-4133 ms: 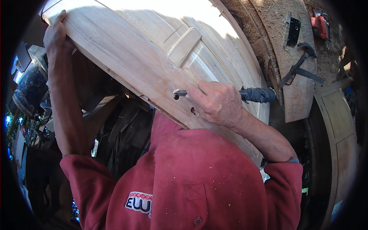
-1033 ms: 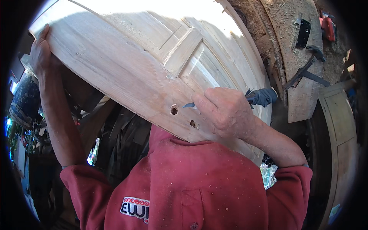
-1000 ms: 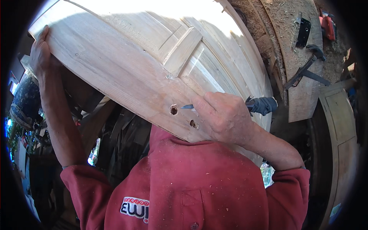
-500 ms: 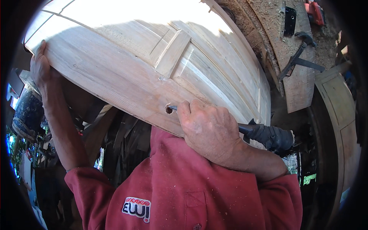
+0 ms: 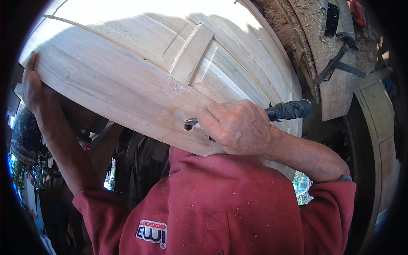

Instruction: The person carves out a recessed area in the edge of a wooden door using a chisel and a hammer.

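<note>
A pale wooden door [image 5: 114, 72] with raised panels lies tilted across my front, its near edge against my red shirt. My left hand [image 5: 33, 87] grips the door's edge at the far left; most of its fingers are hidden behind the wood. In my right hand [image 5: 238, 127] is a chisel [image 5: 291, 110], its dark wrapped handle sticking out to the right. The blade's metal tip sits at a small rough hole [image 5: 187, 126] near the door's near edge. Just below my right fingers a second dark opening [image 5: 211, 139] partly shows.
A hammer [image 5: 340, 57] and a crossing metal tool lie on a sawdust-strewn board [image 5: 338, 95] at upper right. Beside them are a black phone-like object [image 5: 332, 19] and a red tool [image 5: 357, 12]. Another panelled door [image 5: 378, 123] stands far right. A dark blue drum-like container [image 5: 24, 136] is at left.
My right hand has turned and moved slightly up and right, swinging the chisel's handle upward while its tip stays at the hole. My left hand and the door's left end have shifted a little left.
</note>
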The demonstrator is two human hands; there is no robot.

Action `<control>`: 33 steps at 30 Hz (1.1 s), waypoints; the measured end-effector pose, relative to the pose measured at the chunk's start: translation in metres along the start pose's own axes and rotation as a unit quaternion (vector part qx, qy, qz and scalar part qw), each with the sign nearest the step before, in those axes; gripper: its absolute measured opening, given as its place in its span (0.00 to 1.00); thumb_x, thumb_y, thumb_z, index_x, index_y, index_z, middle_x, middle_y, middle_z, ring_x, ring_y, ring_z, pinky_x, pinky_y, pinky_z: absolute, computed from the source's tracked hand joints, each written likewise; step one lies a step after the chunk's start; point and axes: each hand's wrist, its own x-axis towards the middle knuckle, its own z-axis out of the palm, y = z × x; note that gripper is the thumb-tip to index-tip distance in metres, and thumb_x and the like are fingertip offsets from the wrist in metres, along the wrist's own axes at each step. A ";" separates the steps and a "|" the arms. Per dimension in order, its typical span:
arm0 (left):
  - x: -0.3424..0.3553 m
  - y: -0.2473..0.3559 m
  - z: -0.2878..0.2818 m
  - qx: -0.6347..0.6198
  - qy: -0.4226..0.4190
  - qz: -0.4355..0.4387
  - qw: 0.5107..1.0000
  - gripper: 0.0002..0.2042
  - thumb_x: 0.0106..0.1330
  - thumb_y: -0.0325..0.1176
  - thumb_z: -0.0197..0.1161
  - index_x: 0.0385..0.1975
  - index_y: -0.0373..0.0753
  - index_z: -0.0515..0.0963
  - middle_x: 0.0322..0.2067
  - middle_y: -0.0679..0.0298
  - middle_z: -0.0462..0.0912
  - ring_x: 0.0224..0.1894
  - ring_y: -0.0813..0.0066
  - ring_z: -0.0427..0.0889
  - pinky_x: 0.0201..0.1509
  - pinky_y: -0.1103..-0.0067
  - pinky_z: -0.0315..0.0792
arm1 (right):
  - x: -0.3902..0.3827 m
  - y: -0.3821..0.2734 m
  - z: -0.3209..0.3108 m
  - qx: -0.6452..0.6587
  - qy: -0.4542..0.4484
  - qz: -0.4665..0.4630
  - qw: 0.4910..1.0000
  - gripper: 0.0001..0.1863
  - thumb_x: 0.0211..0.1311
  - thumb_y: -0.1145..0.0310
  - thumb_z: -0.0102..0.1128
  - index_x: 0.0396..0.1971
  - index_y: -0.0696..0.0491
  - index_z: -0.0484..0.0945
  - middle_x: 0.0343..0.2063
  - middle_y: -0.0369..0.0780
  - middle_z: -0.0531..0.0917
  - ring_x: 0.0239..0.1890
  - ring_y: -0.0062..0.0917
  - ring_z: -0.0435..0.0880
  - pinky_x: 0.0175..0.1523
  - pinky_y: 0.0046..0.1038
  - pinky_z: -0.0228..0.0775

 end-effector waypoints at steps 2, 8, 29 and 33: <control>-0.006 0.004 0.010 0.009 0.009 -0.005 1.000 0.17 0.73 0.32 0.57 0.55 0.25 0.73 0.49 0.51 0.82 0.49 0.62 0.84 0.57 0.71 0.79 | 0.001 0.005 0.000 -0.013 -0.001 -0.028 1.000 0.07 0.54 0.70 0.60 0.28 0.56 0.72 0.21 0.39 0.73 0.20 0.28 0.80 0.21 0.32 0.72; 0.011 0.010 0.002 0.040 0.033 -0.073 0.996 0.15 0.72 0.30 0.58 0.53 0.26 0.75 0.46 0.51 0.83 0.45 0.62 0.85 0.54 0.71 0.80 | 0.012 0.029 0.004 -0.059 0.047 -0.153 0.985 0.09 0.53 0.67 0.61 0.31 0.56 0.77 0.19 0.36 0.71 0.18 0.22 0.76 0.19 0.26 0.69; 0.005 0.025 0.006 0.103 0.037 -0.042 0.993 0.17 0.74 0.33 0.54 0.56 0.28 0.76 0.49 0.52 0.82 0.51 0.65 0.83 0.56 0.75 0.77 | -0.017 0.009 -0.032 0.099 0.016 -0.024 0.995 0.12 0.63 0.65 0.61 0.41 0.57 0.75 0.27 0.42 0.77 0.29 0.32 0.85 0.30 0.33 0.80; 0.005 0.023 0.007 0.176 0.035 -0.008 0.984 0.19 0.75 0.34 0.48 0.57 0.28 0.76 0.52 0.51 0.80 0.53 0.66 0.81 0.58 0.76 0.76 | -0.012 0.010 -0.045 0.139 -0.074 0.016 0.987 0.15 0.66 0.62 0.59 0.40 0.60 0.73 0.24 0.47 0.80 0.27 0.39 0.85 0.33 0.38 0.78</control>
